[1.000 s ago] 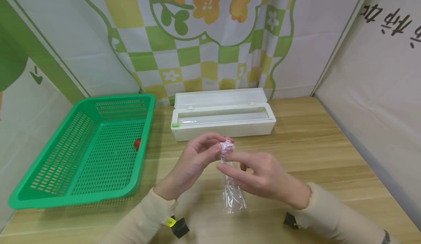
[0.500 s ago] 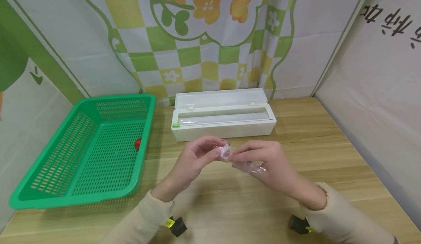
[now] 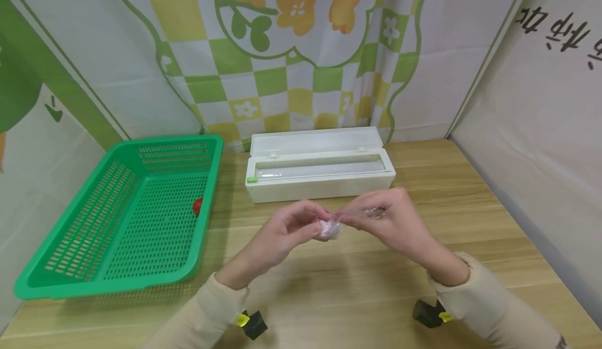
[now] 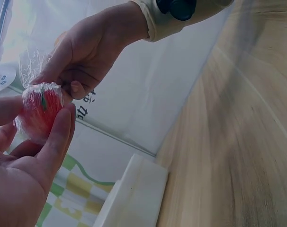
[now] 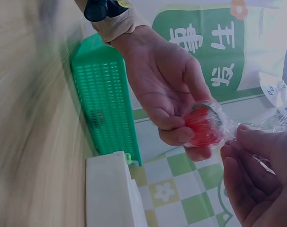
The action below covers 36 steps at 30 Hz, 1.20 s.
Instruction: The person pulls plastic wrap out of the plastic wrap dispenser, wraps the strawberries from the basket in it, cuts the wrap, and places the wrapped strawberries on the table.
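Note:
A small round red fruit [image 5: 202, 125] with a green part at its top is wrapped in clear cling film; in the head view the wrapped fruit [image 3: 330, 229] shows mostly as shiny film. My left hand [image 3: 277, 236] holds it between thumb and fingers. Close on its right, my right hand [image 3: 392, 221] pinches the gathered film beside the fruit. A loose film tail [image 5: 276, 124] runs past the right fingers, partly hidden by them in the head view. The left wrist view shows the red fruit [image 4: 41, 111] under wrinkled film.
Behind the hands stands a white cling film box [image 3: 324, 188], its lid raised and a roll inside. To the left, a green plastic basket [image 3: 197, 255] contains a red object [image 3: 197, 206] near its right wall. Printed curtains enclose the wooden table [image 3: 470, 223].
The film tail hung down below the hands; now the right hand has it gathered. That hand has moved up and right, while the left hand has shifted slightly with the fruit.

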Motion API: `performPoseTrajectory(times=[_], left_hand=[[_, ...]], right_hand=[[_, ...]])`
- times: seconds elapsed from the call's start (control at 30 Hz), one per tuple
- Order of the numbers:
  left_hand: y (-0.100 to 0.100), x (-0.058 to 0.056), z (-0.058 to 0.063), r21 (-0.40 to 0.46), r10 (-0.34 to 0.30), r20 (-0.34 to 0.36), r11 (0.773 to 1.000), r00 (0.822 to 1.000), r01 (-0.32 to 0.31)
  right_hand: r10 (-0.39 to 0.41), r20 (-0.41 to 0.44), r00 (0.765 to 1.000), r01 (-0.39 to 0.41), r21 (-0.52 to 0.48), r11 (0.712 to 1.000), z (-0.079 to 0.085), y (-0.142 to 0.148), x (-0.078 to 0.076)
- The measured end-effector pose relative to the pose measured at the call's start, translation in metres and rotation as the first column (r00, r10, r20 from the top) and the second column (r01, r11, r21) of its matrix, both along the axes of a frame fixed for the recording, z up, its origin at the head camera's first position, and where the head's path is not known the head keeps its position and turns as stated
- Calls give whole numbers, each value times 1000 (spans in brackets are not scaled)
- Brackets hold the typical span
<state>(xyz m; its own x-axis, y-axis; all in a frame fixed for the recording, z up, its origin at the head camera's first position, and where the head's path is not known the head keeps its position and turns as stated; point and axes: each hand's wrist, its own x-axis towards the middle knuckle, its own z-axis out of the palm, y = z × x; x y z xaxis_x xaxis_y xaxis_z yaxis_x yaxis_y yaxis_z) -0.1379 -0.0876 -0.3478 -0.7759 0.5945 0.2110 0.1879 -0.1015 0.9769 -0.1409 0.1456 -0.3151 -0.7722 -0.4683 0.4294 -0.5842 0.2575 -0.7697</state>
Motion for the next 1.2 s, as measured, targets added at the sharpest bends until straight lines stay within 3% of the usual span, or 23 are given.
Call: performPoseTrajectory(times=[0.3,0.5,0.57,0.7,0.8,0.87,0.97,1.1,1.2], left_hand=[[-2,3,-2,27,-81,6,996,997,81],[2,5,-1,114,-90,73,990,993,81],[5,6,-2,143,-76,64,987,995,67],[10,6,-4,139,1,-47,990,999,6],[15,5,-5,102,87,-143,992,986,-73],[17,5,-5,78,134,-171,989,976,-122],[17,4,-4,53,165,-163,986,973,-159],[16,4,-4,48,185,-91,982,978,-182],[16,3,-6,51,214,-58,976,975,-211]], right_hand=[[8,74,997,0,-108,994,-10,-7,1],[-38,30,999,42,-171,984,-13,-14,4],[-64,-5,998,62,-188,980,-14,-16,5],[-117,-93,989,95,-212,973,-16,-20,7],[-138,-179,974,96,-223,970,-18,-23,7],[-132,-223,966,81,-225,971,-19,-24,7],[-87,-243,966,33,-218,975,-18,-23,5],[-18,-242,970,-17,-141,990,-16,-18,4],[-10,-234,972,-4,-60,998,-14,-14,5]])
